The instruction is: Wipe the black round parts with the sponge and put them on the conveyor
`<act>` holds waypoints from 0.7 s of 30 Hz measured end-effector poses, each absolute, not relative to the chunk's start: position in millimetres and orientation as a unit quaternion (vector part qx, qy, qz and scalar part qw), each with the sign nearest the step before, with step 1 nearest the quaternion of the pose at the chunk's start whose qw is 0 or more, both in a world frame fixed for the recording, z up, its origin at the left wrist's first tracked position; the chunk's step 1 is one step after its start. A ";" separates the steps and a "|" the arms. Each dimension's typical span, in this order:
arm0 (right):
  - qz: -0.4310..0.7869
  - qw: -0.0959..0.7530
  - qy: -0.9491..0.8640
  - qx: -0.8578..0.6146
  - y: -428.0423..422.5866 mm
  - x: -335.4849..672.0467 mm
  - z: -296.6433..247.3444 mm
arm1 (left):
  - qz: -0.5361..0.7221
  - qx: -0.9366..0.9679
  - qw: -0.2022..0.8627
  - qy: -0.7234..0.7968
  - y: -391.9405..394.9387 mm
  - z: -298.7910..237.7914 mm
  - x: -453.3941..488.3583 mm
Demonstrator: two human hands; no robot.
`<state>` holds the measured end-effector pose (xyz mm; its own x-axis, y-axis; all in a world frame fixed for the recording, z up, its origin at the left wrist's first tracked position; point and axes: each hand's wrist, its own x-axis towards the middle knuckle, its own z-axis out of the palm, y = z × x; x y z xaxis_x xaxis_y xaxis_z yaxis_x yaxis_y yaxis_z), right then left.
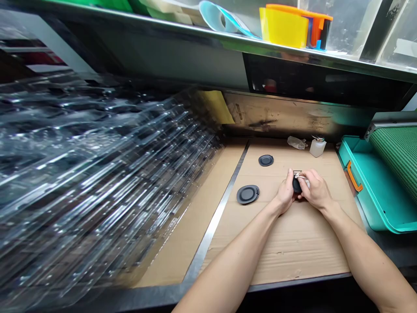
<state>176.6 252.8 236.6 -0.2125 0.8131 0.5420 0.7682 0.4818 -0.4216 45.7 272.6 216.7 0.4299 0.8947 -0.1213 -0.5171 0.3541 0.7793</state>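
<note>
**Left forearm (234, 256) and right forearm (361, 252) reaching to a two-handed grasp at a cardboard-covered bench**

Nearest the camera, we see both bare forearms converge from the lower edge of the view. The left hand (285, 192) and right hand (314, 190) are partly closed, not released, and together grasp a dark round part (296, 186) between them. A thin silvery piece (297, 174) shows at the top of the dark round part, and the right hand's fingertips (305, 177) lie against it; its exact form is too small to tell.

On the cardboard sheet (286, 248), we note a black disc (248, 194) to the left of the hands and a smaller black disc (266, 160) beyond them, both apart from the hands. Farther back stand a white plastic bottle (318, 147) and a crumpled clear bag (296, 142). A metal strip (211, 221) borders the sheet. To the left lies a stack of clear plastic trays (97, 174); to the right, a teal tray (368, 191) with an orange latch (354, 176). A yellow container (283, 27) sits on the shelf (228, 40) above.
</note>
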 end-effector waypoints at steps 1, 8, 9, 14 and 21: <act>0.023 0.360 -0.778 -0.515 252.4 175.8 236.5 | 0.456 0.350 0.765 0.292 272.4 216.6 46.4; -0.038 0.313 -0.758 -0.571 250.9 180.0 241.6 | 0.474 0.333 0.744 0.333 271.7 222.2 46.3; -0.031 0.325 -0.754 -0.570 251.3 181.9 242.2 | 0.469 0.333 0.747 0.333 271.3 223.1 46.2; -0.005 0.340 -0.770 -0.540 251.9 183.4 242.4 | 0.454 0.374 0.718 0.372 270.9 218.8 48.6; -0.046 0.305 -0.765 -0.566 250.0 177.4 239.8 | 0.430 0.451 0.655 0.428 272.9 208.3 51.6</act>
<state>177.4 250.0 239.8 -0.1733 0.8375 0.5182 0.8934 0.3551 -0.2752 51.6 272.9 208.3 0.2629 0.9492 -0.1731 -0.1773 0.2239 0.9583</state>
